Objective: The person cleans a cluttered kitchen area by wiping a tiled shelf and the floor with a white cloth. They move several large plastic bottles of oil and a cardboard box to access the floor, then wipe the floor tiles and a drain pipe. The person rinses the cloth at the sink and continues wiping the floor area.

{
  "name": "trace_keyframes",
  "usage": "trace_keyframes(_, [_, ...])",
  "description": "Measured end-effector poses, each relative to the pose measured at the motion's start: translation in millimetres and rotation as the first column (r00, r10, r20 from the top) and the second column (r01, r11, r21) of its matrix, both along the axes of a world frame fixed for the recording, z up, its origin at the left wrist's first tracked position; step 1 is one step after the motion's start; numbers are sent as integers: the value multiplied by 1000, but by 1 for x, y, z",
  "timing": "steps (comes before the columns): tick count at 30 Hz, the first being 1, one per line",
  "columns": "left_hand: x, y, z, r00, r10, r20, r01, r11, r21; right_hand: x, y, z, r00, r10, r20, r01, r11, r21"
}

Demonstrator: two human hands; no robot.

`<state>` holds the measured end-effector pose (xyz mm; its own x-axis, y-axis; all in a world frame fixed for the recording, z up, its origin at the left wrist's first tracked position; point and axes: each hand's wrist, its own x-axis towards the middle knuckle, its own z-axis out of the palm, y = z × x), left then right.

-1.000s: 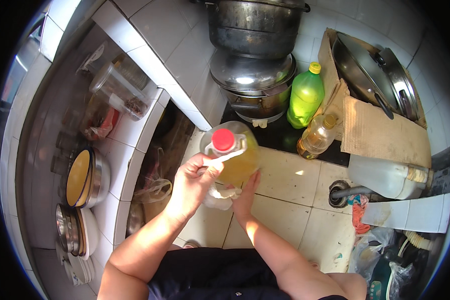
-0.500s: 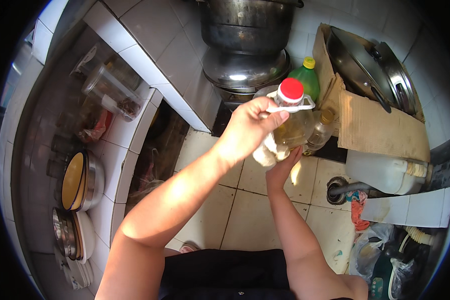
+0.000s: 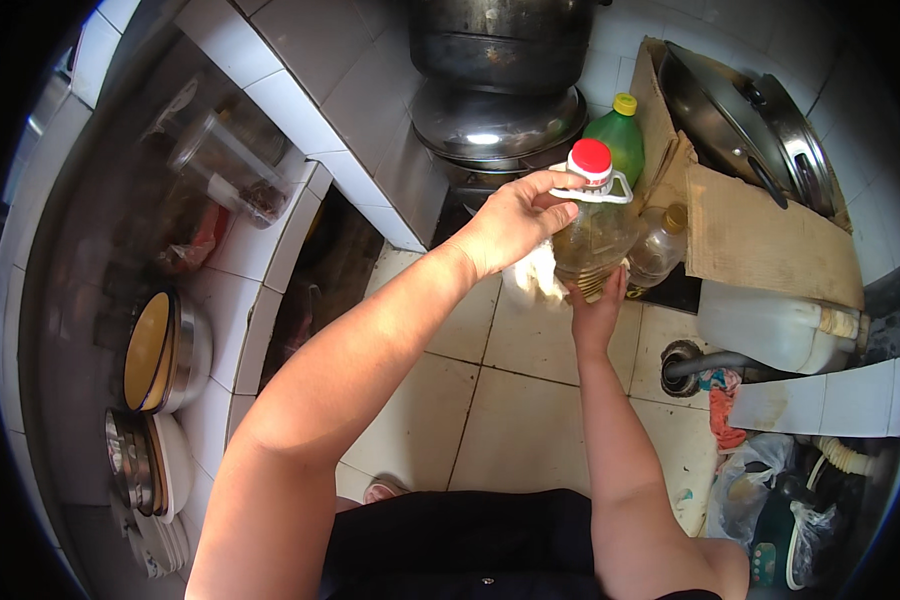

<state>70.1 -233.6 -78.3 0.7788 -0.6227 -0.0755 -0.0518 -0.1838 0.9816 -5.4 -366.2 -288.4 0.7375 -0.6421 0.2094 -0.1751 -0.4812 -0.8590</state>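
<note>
A tall, clear, ribbed plastic jug [image 3: 600, 240] with a red screw cap [image 3: 592, 157] and a white plastic loop handle [image 3: 617, 192] stands roughly upright to the left of the brown cardboard box [image 3: 775, 235], close to its left edge. The left hand [image 3: 522, 225] is partly closed, with thumb and fingers bent in at the handle, just under the cap. The right hand [image 3: 595, 308] opens wider, cupping the jug's lower part, thumb on one side and fingers on the other. Held high and low like this, the jug is probably being kept steady, with its weight shared. Whether its base touches anything is hard to tell, as the right hand covers it. A crumpled off-white bundle, perhaps cloth or thin plastic, [image 3: 535, 275] hangs beneath the left hand.

Between jug and box sits a squat clear bottle with a dull yellow cap [image 3: 660, 245]; behind the jug, left of the box, is a green plastic bottle with a yellow cap [image 3: 620, 145]. Farther left of the box, a blackened metal pot [image 3: 500, 45] rests above a shiny domed lid [image 3: 500, 120], likely stacked to save room. The box itself props a dark, round pan [image 3: 715, 120] on its edge, seemingly for the same reason.
</note>
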Motion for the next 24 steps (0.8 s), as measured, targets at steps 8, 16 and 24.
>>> trace_keyframes(8, [-5,53,-5,986,142,-88,-142,990,3,-20,19,0,999,-7,51,2,995,104])
trace_keyframes(16, [-22,121,-93,917,215,-336,-116,949,293,-60,83,-5,977,-60,203,-121,632,765])
trace_keyframes(24, [-76,115,-117,698,176,-694,-240,971,5,-48,113,47,935,40,353,-355,106,929])
